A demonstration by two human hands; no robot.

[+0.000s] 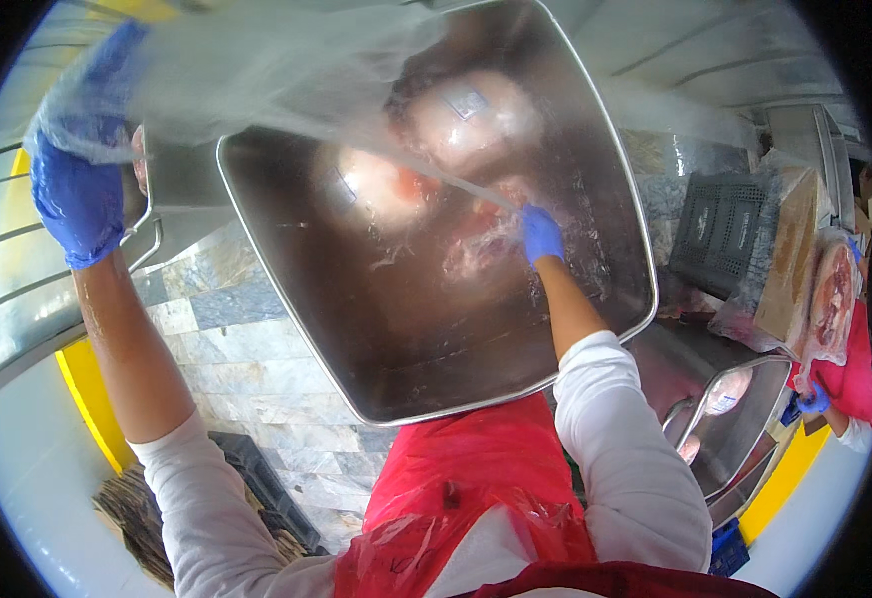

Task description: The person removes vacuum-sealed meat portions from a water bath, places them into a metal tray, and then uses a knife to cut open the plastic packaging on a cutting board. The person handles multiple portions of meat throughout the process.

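Observation:
Clear plastic film (256, 82) stretches across the top of the view and narrows to a strip over a stainless steel tub (436, 359). My left hand (80, 179), in a blue glove, is raised at the upper left, with film bunched around it; its grip is partly hidden. My right hand (543, 233), gloved in blue, is closed on the strip's lower end inside the tub. Beside it lies a piece of raw meat (484, 243) with crumpled film. Two large pale wrapped meat pieces (480, 123) (376, 187) with labels lie farther back in the tub.
At right are a dark plastic crate (716, 228), a cardboard box (787, 250) and another steel tub (768, 418) holding wrapped meat. A co-worker's gloved hand (813, 398) is near wrapped meat (833, 299). Another steel tub (181, 187) stands left; stacked cardboard (133, 516) lies lower left.

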